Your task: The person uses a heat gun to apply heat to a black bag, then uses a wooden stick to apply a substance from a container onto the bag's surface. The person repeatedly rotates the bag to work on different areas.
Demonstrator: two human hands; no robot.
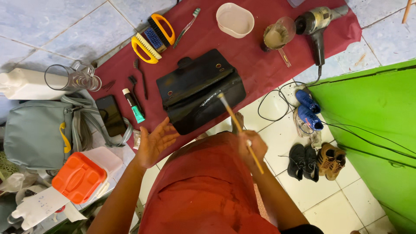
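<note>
The right hand (252, 147) has its fingers closed around a thin wooden-handled brush (239, 128), gripping it near the middle of the stick; the pale bristle tip points away from the person and hangs over the near edge of a black leather bag (199, 91). The left hand (154, 142) is empty, palm turned up and fingers spread wide, hovering just beside the near left corner of the bag without touching it.

The bag lies flap-open in the middle of a dark red cloth (255, 65) spread on the tiled floor. Just left of the bag, on the cloth, lie a small white and green tube (133, 105) and a thin dark brush (141, 78), with a black phone (111, 115) near the cloth's left edge. Toward the far edge of the cloth are two yellow-handled scrub brushes (152, 38), a toothbrush (187, 27), a white oval tub (235, 20), a glass of cloudy liquid (277, 34) and a hair dryer (318, 26) at the far right corner.

Off the cloth to the left stand a clear glass jug (71, 78), a grey bag (37, 132) and an orange-lidded box (80, 177). To the right, several pairs of shoes (314, 158) lie on the floor beside a green panel (377, 130).
</note>
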